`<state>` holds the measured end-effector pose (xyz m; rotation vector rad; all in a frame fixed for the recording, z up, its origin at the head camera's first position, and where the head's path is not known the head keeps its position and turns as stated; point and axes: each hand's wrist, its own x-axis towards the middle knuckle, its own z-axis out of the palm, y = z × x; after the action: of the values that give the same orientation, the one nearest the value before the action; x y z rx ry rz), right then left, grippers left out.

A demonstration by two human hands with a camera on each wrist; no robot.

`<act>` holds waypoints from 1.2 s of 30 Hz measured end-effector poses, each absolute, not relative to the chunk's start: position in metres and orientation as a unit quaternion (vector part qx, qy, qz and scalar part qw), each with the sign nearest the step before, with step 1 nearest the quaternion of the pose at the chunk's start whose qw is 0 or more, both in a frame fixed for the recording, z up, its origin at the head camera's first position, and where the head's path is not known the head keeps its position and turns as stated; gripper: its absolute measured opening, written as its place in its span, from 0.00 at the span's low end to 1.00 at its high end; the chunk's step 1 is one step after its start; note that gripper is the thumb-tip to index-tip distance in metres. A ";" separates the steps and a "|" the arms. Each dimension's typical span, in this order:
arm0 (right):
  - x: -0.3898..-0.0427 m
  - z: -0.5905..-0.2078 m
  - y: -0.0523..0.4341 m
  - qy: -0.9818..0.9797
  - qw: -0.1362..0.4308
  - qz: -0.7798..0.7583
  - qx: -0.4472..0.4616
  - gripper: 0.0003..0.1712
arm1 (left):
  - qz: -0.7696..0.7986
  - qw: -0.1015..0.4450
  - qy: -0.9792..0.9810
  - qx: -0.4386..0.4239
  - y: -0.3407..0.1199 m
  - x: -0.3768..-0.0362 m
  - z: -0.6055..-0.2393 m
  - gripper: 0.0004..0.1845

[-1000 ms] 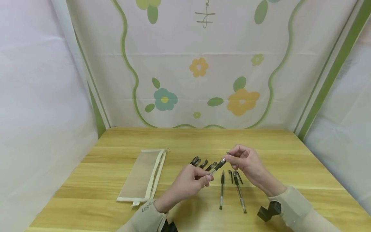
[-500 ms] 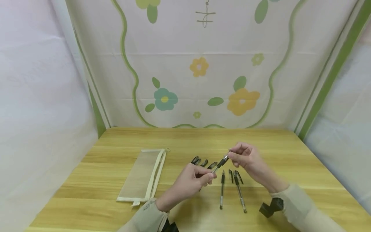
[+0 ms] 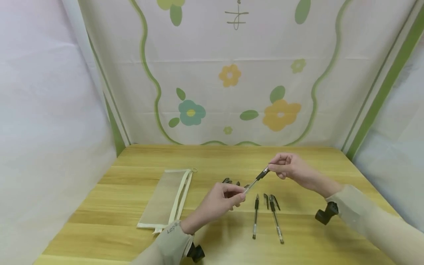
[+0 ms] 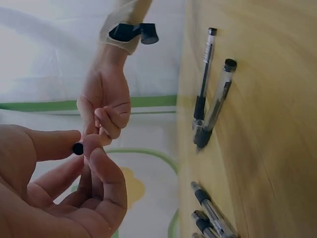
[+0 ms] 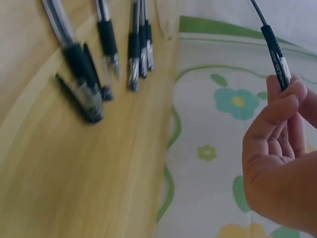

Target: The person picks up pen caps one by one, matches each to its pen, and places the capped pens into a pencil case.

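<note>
A clear-barrelled gel pen (image 3: pixel 259 176) with a black grip is raised above the table, slanting between both hands. My left hand (image 3: pixel 218 198) pinches its rear end between thumb and fingers; the black end plug (image 4: pixel 78 148) shows in the left wrist view. The right hand (image 3: pixel 298 171) pinches the opposite, capped end, where a dark clip (image 5: pixel 282 74) shows in the right wrist view. Below lie an uncapped pen (image 3: pixel 256 217), a loose black cap (image 3: pixel 266 201) and another pen (image 3: pixel 277 224) with a cap at its tip; whether that cap is fitted cannot be told.
Several capped pens (image 3: pixel 227 180) lie behind my left hand, partly hidden by it. A beige mesh zip pouch (image 3: pixel 162 198) lies flat at the left on the wooden table (image 3: pixel 132 176). A flowered cloth (image 3: pixel 212 92) hangs behind the table.
Both hands still hold the pen. The right hand has moved up and to the right, and more of the barrel shows between the hands. The pens on the table have stayed put.
</note>
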<state>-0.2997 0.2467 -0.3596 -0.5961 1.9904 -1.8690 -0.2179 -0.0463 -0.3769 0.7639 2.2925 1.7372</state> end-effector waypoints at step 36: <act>-0.348 -0.415 0.194 0.832 0.250 -0.443 -0.219 0.08 | 0.510 0.172 0.829 0.152 -0.033 -0.204 -0.409 0.10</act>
<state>-0.3482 0.1943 -0.4147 -0.5974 2.2654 -1.2070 -0.2040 -0.0327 -0.4090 0.4302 2.3535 1.4476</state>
